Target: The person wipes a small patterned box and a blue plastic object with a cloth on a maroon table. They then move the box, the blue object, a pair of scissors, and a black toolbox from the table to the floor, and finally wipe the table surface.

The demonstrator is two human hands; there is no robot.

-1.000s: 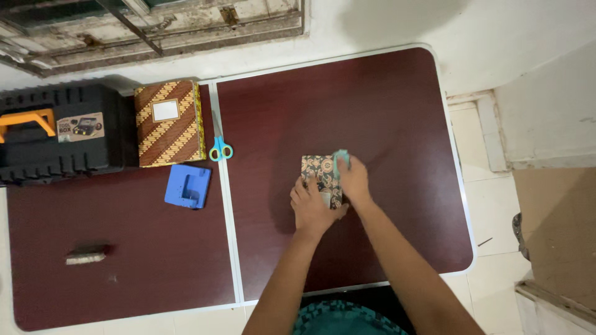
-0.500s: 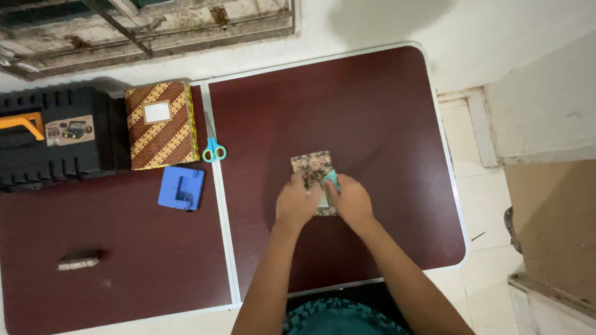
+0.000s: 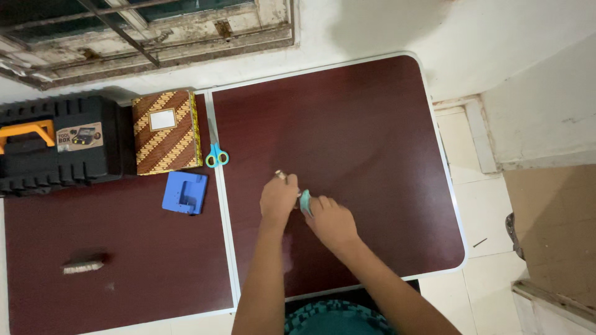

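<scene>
The two hands are now working close together near the middle of the tabletop (image 3: pixel 372 111), a bit toward the near edge. The left hand (image 3: pixel 279 200) is curling down over a small patterned packet (image 3: pixel 280 175). A moment ago that packet was lying flat and easy to see; now it is almost all hiding under the hand, and only a tiny corner is peeking out at the far side of the knuckles. The right hand (image 3: pixel 332 222) is pinching a small teal tool (image 3: pixel 305 202) right beside the left hand, and it is sitting lower than before. So the hands seem to be pulling the packet nearer and pressing on it. Farther off, near the left middle seam, a blue hole punch (image 3: pixel 185 192) and teal scissors (image 3: pixel 216 156) are lying. At the far left edge a striped notebook (image 3: pixel 166 131) is sitting next to a black toolbox (image 3: pixel 59 144).
</scene>
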